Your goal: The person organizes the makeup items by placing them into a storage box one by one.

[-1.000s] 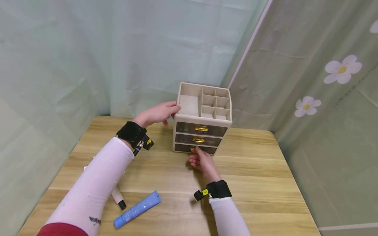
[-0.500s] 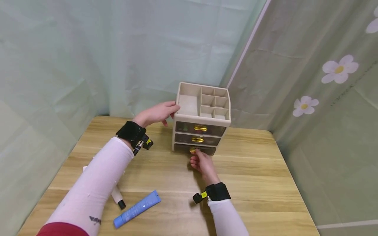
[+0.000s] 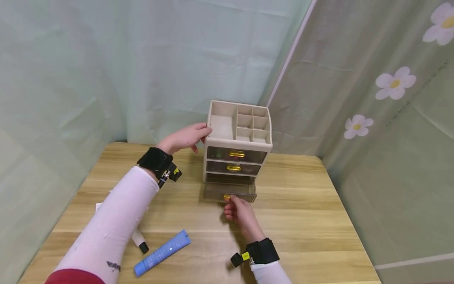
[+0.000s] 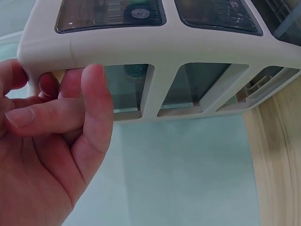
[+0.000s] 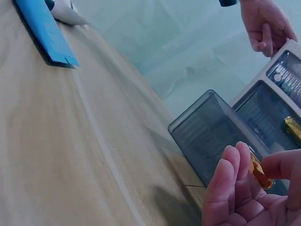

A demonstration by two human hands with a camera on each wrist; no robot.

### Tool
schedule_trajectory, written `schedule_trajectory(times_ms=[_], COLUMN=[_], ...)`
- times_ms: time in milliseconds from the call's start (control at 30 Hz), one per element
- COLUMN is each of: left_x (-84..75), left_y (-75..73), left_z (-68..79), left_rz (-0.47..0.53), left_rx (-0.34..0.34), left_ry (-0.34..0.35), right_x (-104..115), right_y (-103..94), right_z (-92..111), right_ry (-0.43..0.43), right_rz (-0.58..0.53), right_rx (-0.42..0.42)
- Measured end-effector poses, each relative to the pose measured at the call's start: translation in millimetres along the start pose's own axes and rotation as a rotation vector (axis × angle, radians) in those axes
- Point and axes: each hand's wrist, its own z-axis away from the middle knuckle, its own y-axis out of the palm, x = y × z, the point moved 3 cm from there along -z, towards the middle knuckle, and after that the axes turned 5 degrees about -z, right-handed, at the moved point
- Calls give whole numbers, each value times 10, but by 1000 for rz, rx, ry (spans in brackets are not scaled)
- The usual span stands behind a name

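Observation:
A beige desktop drawer organizer (image 3: 239, 142) with dark see-through drawers and gold handles stands toward the back of the table. Its bottom drawer (image 3: 244, 197) is pulled partway out, and no contents show in it. My right hand (image 3: 244, 217) pinches that drawer's gold handle (image 5: 259, 170) between thumb and fingers. At the organizer's upper left edge, my left hand (image 3: 184, 138) grips the rim; in the left wrist view its fingers (image 4: 96, 108) curl against the top corner and the open-framed side. The middle drawer (image 3: 233, 168) and top drawer (image 3: 244, 154) are closed, with small items dimly visible inside the top one.
A blue squeeze tube (image 3: 162, 253) lies on the wooden table (image 3: 305, 221) at the front left. Beside it a white tube with a black cap (image 3: 139, 240) is partly hidden under my left sleeve. Curtains (image 3: 184, 55) hang close behind and to the right.
The bottom drawer has slid out toward me, with my right hand drawing back on its handle. My left hand stays at the organizer's rim. The head view has shifted slightly.

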Motion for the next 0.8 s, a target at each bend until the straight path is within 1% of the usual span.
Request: schedule_trajectory(times_ms=[200, 400, 667, 800], left_x=[12, -5, 30, 53], left_y=[-6, 12, -5, -5], left_z=[-43, -82, -87, -96], left_rz=[1, 2, 26, 20], left_rx=[-8, -4, -8, -7], left_ry=[-2, -5, -9, -9], right_x=[-60, -140, -174, -180], right_y=[-54, -129, -116, -115], right_z=[122, 189, 211, 211], right_ry=[0, -11, -4, -2], right_rz=[41, 48, 61, 75], right_rx=[25, 9, 31, 43])
